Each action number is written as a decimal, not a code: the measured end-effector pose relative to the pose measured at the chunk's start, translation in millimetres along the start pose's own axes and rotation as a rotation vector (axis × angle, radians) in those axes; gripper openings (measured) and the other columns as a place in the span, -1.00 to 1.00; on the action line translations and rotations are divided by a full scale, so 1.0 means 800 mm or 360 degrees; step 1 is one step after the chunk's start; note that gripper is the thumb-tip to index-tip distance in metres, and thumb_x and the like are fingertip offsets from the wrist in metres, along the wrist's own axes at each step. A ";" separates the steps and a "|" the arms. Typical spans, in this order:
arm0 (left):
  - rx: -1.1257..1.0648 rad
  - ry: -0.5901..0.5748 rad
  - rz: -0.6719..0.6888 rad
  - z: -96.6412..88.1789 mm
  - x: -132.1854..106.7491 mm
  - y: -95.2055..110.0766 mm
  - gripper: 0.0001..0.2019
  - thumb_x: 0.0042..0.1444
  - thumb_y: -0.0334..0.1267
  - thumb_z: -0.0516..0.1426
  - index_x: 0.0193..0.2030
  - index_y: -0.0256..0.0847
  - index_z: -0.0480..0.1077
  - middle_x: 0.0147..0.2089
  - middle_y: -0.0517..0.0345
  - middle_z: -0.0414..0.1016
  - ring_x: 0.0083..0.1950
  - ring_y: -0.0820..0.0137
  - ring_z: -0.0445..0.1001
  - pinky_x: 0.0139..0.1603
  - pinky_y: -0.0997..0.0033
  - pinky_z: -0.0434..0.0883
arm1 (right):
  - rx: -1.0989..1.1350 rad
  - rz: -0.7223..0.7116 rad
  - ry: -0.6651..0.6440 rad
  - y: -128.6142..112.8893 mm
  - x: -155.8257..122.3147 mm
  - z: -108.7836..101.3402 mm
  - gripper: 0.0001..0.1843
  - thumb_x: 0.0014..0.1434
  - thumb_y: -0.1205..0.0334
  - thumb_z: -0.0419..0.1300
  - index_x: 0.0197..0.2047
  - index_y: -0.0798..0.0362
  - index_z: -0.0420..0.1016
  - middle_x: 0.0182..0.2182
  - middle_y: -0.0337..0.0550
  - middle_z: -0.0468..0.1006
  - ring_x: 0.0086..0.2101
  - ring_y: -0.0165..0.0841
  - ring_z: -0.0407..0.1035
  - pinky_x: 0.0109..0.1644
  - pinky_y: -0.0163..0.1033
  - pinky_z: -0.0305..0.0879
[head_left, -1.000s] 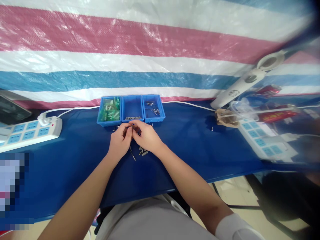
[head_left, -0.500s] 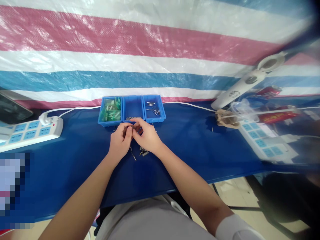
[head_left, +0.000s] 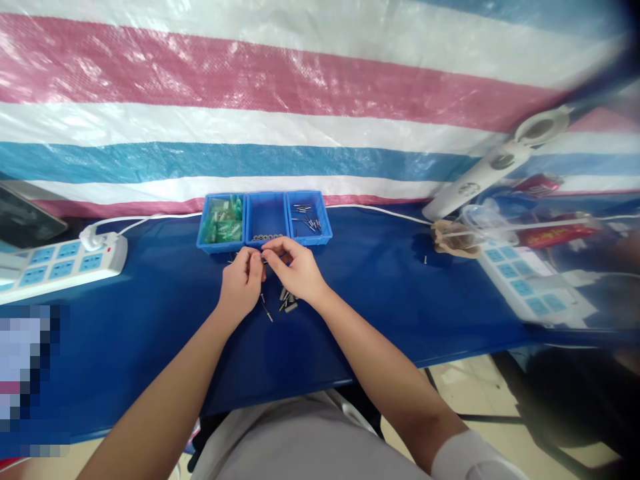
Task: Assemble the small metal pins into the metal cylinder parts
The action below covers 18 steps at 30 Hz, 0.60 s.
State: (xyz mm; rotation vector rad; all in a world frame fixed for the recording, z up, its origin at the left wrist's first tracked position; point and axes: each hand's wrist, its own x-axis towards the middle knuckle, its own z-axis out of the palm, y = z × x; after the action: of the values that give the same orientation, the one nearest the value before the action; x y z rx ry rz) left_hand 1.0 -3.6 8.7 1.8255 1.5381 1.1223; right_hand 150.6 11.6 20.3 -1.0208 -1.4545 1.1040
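My left hand (head_left: 241,283) and my right hand (head_left: 296,268) meet over the blue table (head_left: 150,313), fingertips pinched together on a small metal part too tiny to name. Just beyond them stand three joined blue bins (head_left: 265,220): the left one holds green pieces (head_left: 223,223), the middle one a row of small metal rings (head_left: 267,237), the right one thin pins (head_left: 306,217). Several loose metal pins (head_left: 286,301) lie on the cloth under my hands.
A white power strip (head_left: 60,261) lies at the left, another power strip (head_left: 525,283) at the right. A white lamp arm (head_left: 490,167) and a tan holder (head_left: 453,239) stand at the back right. A striped tarp (head_left: 300,100) hangs behind.
My hands stayed together in front of the bins; the right hand's fingers shifted slightly toward the left hand's fingertips.
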 end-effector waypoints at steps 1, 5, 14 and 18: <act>0.0020 -0.0006 0.0015 -0.001 0.000 0.001 -0.71 0.40 -0.17 -0.04 -0.36 -0.16 0.31 -0.54 0.27 0.42 -0.54 0.49 0.37 -0.40 0.50 0.30 | 0.0026 0.0010 -0.0001 0.000 0.000 0.000 -0.82 0.27 0.13 0.23 -0.15 0.04 0.53 -0.28 -0.17 0.61 -0.27 -0.36 0.51 -0.25 -0.27 0.42; 0.0029 -0.0006 0.0066 -0.002 -0.001 0.004 -0.59 0.43 -0.16 -0.09 -0.48 -0.17 0.26 -0.57 0.26 0.38 -0.54 0.49 0.35 -0.38 0.48 0.28 | 0.0122 0.0046 -0.0018 0.003 0.001 0.002 -0.81 0.24 0.11 0.26 -0.18 0.05 0.53 -0.29 -0.17 0.61 -0.31 -0.38 0.51 -0.26 -0.28 0.42; -0.0200 0.0008 -0.0048 0.002 -0.002 -0.001 -0.74 0.35 -0.02 0.06 -0.04 -0.15 0.37 -0.46 0.27 0.48 -0.46 0.43 0.48 -0.35 0.46 0.40 | 0.0290 0.0158 0.0013 0.011 0.002 0.003 -0.70 0.23 -0.05 0.29 -0.21 0.03 0.50 -0.36 -0.21 0.59 -0.34 -0.38 0.50 -0.22 -0.25 0.47; -0.0115 0.0005 -0.0033 0.002 -0.002 0.000 -0.77 0.37 -0.06 0.04 -0.08 -0.16 0.38 -0.47 0.27 0.48 -0.47 0.44 0.48 -0.36 0.47 0.39 | 0.0346 0.0165 -0.0002 0.014 0.002 0.005 -0.71 0.24 -0.03 0.30 -0.20 0.03 0.51 -0.37 -0.21 0.58 -0.36 -0.38 0.50 -0.22 -0.25 0.48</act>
State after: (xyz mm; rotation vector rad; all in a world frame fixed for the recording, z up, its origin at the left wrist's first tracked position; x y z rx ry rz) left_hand 2.6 -5.2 7.2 1.7573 1.4953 1.1568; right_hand 147.4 15.4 9.2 -0.9490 -1.2623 1.3071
